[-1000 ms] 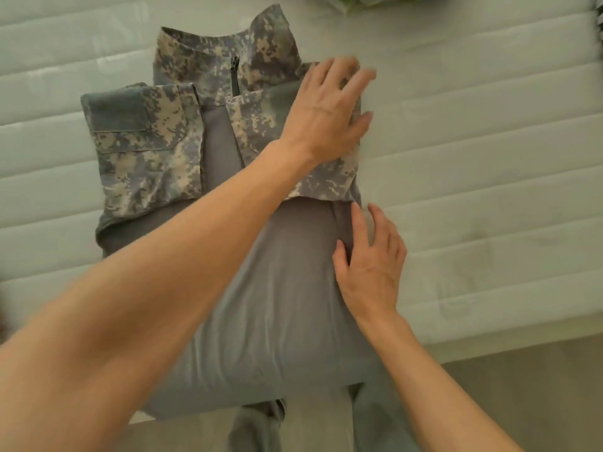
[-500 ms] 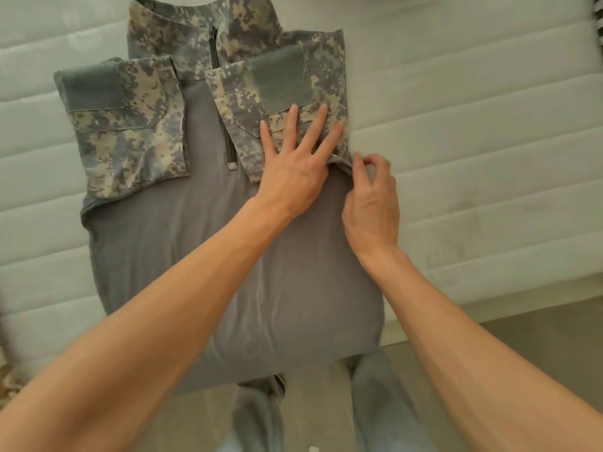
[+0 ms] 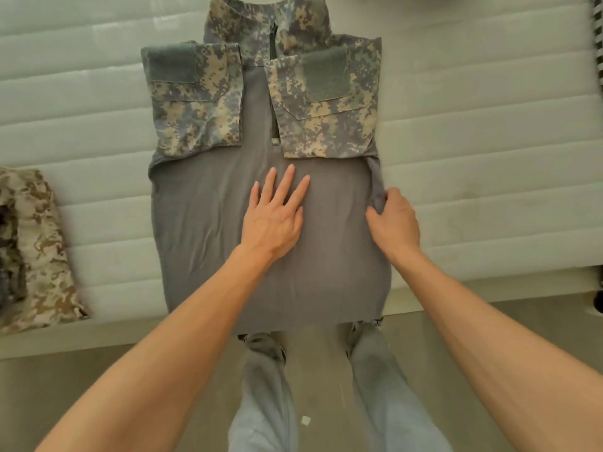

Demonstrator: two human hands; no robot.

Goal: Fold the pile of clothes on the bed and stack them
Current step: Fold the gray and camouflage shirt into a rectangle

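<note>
Shirt (image 3: pixel 261 256): sleeves now folded in. Left hand (image 3: pixel 272 220) moved down, flat on torso; right hand (image 3: pixel 394 220) pinching side edge. Lengthwise fold pending.

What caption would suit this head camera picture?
Left hand flat on a grey camouflage-sleeved shirt while the right hand grips its side edge.

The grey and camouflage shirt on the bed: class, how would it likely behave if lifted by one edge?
The shirt would probably droop: its grey body bunches where the right hand grips the side. It looks light, lying thin under the flat left hand. The folded sleeves would likely fall open, since nothing pins them.
</note>
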